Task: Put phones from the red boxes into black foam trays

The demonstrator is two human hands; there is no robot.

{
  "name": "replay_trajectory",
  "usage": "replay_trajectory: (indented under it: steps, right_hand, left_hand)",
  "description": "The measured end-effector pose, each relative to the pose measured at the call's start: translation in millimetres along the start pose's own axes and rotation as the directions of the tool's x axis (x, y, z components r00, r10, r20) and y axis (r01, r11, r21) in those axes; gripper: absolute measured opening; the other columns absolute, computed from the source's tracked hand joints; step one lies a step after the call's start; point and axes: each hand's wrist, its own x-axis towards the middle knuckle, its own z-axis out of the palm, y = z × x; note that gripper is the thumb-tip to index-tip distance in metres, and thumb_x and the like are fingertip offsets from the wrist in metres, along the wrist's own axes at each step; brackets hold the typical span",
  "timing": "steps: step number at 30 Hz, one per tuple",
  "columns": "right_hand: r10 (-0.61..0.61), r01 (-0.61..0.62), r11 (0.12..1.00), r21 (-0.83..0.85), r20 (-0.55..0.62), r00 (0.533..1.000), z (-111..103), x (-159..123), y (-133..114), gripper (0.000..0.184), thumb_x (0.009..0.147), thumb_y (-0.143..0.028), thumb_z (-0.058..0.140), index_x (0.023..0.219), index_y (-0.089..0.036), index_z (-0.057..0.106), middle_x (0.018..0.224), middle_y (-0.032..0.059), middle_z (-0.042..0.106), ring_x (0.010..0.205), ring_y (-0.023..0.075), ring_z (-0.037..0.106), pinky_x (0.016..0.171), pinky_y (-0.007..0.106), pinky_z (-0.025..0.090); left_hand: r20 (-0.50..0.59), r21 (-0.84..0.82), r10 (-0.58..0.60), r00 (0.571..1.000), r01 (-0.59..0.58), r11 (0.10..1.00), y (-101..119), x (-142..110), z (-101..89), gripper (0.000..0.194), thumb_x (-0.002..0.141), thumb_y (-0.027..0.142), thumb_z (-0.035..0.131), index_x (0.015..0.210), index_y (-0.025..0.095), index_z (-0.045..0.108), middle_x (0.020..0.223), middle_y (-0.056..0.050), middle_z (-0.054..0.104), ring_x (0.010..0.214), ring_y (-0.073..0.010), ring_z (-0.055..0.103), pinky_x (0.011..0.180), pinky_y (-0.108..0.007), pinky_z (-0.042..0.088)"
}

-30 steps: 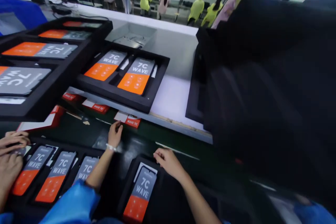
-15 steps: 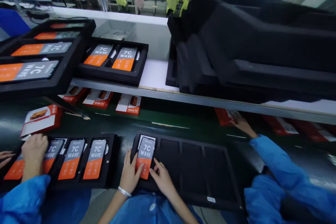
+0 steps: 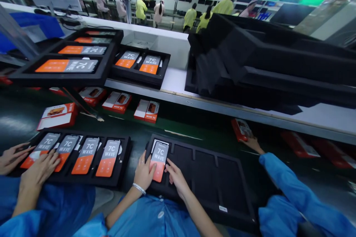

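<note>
Phone: lower middle, at black tray's left end, can't tell if all the way in | Left hand: fingers bent by phone's left edge, thumb on front, can't tell if gripping | Right hand: fingers half open by right edge | Room: small gap to other tray, lower left; shelf edge above

The person wears a blue garment of softly creased cloth, with a round, pale button down its front. The left sleeve is the same blue and leaves the left forearm bare; the right forearm is bare too. A silvery bracelet rings the wrist of the left hand.
</note>
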Motion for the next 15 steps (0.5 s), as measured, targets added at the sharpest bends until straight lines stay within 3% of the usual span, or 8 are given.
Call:
replay_trajectory:
  steps: [9,15]
  right_hand:
    - [0.044,-0.041,0.999,-0.025,0.114,0.993,-8,8,-11,0.075,0.08,-0.041,0.062,0.144,-0.019,0.029,0.067,-0.0052,0.057,0.035,0.0045,0.039,0.035,0.019,0.031]
    - [0.084,-0.099,0.989,0.107,0.136,0.987,-11,6,-11,0.08,0.079,-0.047,0.061,0.144,-0.019,0.026,0.069,-0.0057,0.05,0.04,0.0031,0.032,0.04,0.017,0.028]
  left_hand:
    - [0.0,0.012,0.008,1.0,-0.008,1.0,1,1,-1.7,0.05,0.088,0.036,0.043,0.131,0.012,0.05,0.148,-0.017,0.03,0.14,-0.0295,0.022,0.111,-0.046,0.029]
    - [-0.034,-0.051,-0.051,0.998,0.05,0.997,23,4,-7.2,0.044,0.087,0.039,0.045,0.123,0.016,0.059,0.151,-0.013,0.024,0.142,-0.0336,0.007,0.11,-0.055,0.019]
